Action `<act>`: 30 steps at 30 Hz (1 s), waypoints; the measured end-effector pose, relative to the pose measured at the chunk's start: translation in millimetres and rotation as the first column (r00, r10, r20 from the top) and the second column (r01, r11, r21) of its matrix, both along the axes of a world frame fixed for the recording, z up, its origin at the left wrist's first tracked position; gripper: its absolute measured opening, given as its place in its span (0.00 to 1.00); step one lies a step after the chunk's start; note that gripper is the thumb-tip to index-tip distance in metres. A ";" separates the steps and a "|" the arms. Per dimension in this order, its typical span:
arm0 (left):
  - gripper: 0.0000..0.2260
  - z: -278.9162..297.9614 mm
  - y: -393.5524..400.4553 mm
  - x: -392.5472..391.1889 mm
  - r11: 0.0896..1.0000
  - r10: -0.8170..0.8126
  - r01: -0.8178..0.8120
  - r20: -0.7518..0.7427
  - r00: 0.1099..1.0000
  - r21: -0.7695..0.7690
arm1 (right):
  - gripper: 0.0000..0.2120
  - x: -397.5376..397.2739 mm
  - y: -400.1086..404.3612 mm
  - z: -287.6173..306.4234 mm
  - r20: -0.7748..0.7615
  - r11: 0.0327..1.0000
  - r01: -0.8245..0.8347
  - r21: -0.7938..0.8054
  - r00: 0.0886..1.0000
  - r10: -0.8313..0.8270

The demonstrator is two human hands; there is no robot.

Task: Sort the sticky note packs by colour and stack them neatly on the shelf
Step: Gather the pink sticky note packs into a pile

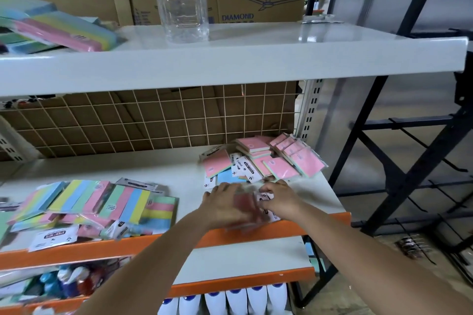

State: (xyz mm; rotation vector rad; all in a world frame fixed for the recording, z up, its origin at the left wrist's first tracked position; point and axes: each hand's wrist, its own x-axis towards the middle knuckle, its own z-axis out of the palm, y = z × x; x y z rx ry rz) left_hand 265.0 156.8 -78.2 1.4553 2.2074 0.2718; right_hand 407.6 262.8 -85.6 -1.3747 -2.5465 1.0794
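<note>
On the middle shelf (179, 169), near its right end, both hands met over a blurred pink pack (247, 208) at the front edge. The left hand (222, 202) lay across the pack with fingers spread; the right hand (277, 195) curled its fingers at the pack's white header, though motion blur hid whether it pinched.

Sorting appeared barely begun. Behind the hands, toward the shelf's right rear corner, a pink heap (266, 158) sprawled unstacked: roughly ten packs showed, one blue pack (227, 176) among them, the exact count uncertain because they overlapped. At the shelf's left end lay a second jumble, the striped packs (102, 202), about six visible, with loose white-header packs at its front. Neither group formed a neat stack.

Above that shelf, on the top board, stood one clear bottle (182, 7) and, at its left, two or three more striped packs (51, 30).
</note>
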 end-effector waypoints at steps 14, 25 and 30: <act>0.46 -23.0 -9.5 -19.7 0.999 -0.030 0.029 0.015 0.999 0.020 | 0.23 -6.4 6.9 -0.4 -0.007 0.995 -0.097 -0.014 0.995 0.097; 0.35 -1.9 -12.3 -25.1 0.987 0.010 -0.002 -0.053 0.999 0.163 | 0.21 -18.2 15.8 27.3 0.209 0.988 -0.157 0.006 0.966 0.153; 0.22 11.7 25.0 -62.8 0.838 0.405 -0.442 0.178 0.897 0.318 | 0.17 -41.0 39.4 57.6 0.213 0.963 -0.049 0.267 0.977 -0.010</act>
